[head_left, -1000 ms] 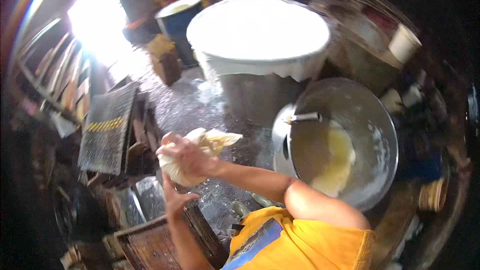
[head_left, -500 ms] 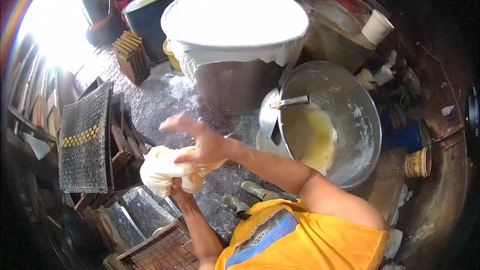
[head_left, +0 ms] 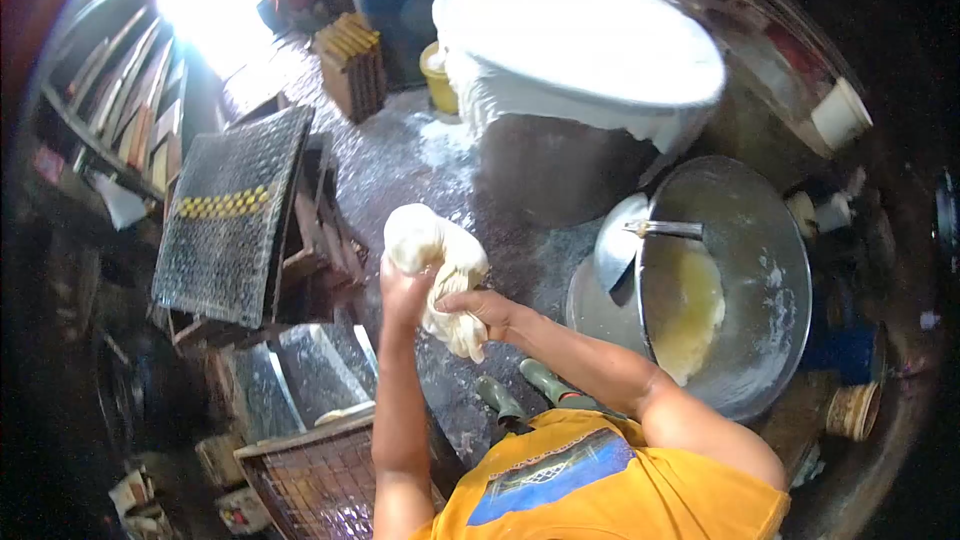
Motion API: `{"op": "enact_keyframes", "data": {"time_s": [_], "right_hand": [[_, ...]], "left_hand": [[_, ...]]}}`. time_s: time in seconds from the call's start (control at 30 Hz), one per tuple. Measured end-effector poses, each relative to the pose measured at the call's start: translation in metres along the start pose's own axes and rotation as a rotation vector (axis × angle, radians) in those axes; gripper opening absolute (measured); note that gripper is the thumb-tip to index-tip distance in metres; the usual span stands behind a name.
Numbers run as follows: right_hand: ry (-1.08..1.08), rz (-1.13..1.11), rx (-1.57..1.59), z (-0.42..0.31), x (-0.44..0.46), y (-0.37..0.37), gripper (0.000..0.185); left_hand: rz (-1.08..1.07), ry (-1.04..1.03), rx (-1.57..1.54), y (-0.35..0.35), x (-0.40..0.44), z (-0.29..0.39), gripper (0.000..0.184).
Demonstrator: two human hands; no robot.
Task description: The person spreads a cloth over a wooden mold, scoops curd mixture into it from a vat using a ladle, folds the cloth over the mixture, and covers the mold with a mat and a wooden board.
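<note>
Between my two hands, above the wet floor, is a bundled white cloth [head_left: 447, 250] with a rounded, bulging top and loose folds hanging below. What is inside it, if anything, is hidden. My left hand [head_left: 407, 288] grips the bundle from its left side, just under the round bulge. On the other side, my right hand [head_left: 484, 311] is closed around the gathered folds lower down, its thumb pressing on the cloth.
A large cloth-draped vat [head_left: 580, 35] stands ahead. To my right is a wide metal bowl [head_left: 775, 270] holding yellowish liquid, with a long-handled scoop [head_left: 622, 240] at its rim. A woven tray [head_left: 225, 250] leans at left, near a wooden-framed rack [head_left: 330, 480].
My right hand, earlier spread over the bundle, now grips its lower folds. The bundle has been turned more upright, and my left hand has come up along its side. The view has shifted.
</note>
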State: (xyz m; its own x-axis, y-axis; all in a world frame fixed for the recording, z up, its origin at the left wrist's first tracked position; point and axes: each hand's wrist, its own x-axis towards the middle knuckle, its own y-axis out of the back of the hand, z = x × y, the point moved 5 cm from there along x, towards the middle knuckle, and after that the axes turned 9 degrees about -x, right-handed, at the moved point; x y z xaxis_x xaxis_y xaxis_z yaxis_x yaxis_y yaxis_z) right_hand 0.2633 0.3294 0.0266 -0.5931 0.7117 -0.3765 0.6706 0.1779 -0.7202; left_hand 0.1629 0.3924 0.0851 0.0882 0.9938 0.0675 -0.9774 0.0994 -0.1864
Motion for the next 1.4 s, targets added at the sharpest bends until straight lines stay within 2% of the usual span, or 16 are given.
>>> {"op": "enact_keyframes", "data": {"time_s": [0.03,0.1,0.13,0.2,0.3,0.33,0.5,0.6,0.67,0.77,0.87,1.03,1.1,1.27,1.37,1.4], "right_hand": [[-0.010,-0.041,0.009,0.002,0.000,-0.009,0.039],[0.074,-0.158,0.229,0.000,0.006,-0.031,0.043],[0.073,-0.205,0.367,-0.006,0.000,-0.051,0.046],[0.085,-0.265,0.539,-0.023,-0.017,-0.097,0.064],[-0.048,-0.660,0.942,-0.024,-0.031,-0.143,0.077],[-0.111,-0.773,1.092,-0.018,-0.031,-0.147,0.086],[-0.017,-0.432,0.602,-0.009,-0.043,-0.129,0.084],[-0.154,-0.353,0.232,-0.011,-0.058,-0.103,0.081],[-0.036,-0.337,-0.018,-0.034,-0.064,-0.107,0.081],[0.151,-0.232,-0.378,-0.058,-0.065,-0.108,0.079],[0.347,-0.080,-0.722,-0.047,-0.049,-0.082,0.067],[0.240,0.138,-0.590,-0.012,-0.031,-0.049,0.051],[0.164,0.192,-0.606,0.000,-0.029,-0.037,0.048],[0.314,0.274,-0.735,0.037,-0.003,0.000,0.048],[0.301,0.048,-0.493,0.044,0.000,0.009,0.050],[0.106,-0.006,-0.588,0.039,-0.005,0.014,0.055]], "left_hand": [[-0.129,0.300,-0.293,0.010,0.005,-0.011,0.057],[-0.180,0.439,-0.923,0.018,0.006,-0.002,0.074],[-0.203,0.379,-1.034,0.025,0.006,-0.010,0.093],[-0.140,0.215,-1.193,0.031,-0.001,-0.039,0.095],[-0.294,-0.149,-0.846,-0.026,-0.017,0.045,0.100],[-0.313,-0.189,-0.972,-0.023,-0.017,0.056,0.098],[-0.404,-0.332,-1.417,0.014,-0.013,0.070,0.087],[-0.327,-0.285,-1.284,0.026,-0.026,0.085,0.063],[-0.212,-0.166,-1.186,0.017,-0.035,0.103,0.046],[0.038,0.121,-0.892,0.026,-0.032,0.095,0.043],[0.079,0.121,-0.447,0.027,-0.014,0.092,0.019],[-0.032,-0.145,0.579,-0.004,0.006,0.075,0.020],[-0.026,-0.235,0.658,-0.009,0.001,0.059,0.026],[0.071,-0.136,1.066,-0.006,-0.007,0.021,0.033],[0.138,-0.075,0.819,0.008,-0.016,0.014,0.034],[0.101,-0.103,0.683,0.014,-0.019,0.017,0.032]]}}
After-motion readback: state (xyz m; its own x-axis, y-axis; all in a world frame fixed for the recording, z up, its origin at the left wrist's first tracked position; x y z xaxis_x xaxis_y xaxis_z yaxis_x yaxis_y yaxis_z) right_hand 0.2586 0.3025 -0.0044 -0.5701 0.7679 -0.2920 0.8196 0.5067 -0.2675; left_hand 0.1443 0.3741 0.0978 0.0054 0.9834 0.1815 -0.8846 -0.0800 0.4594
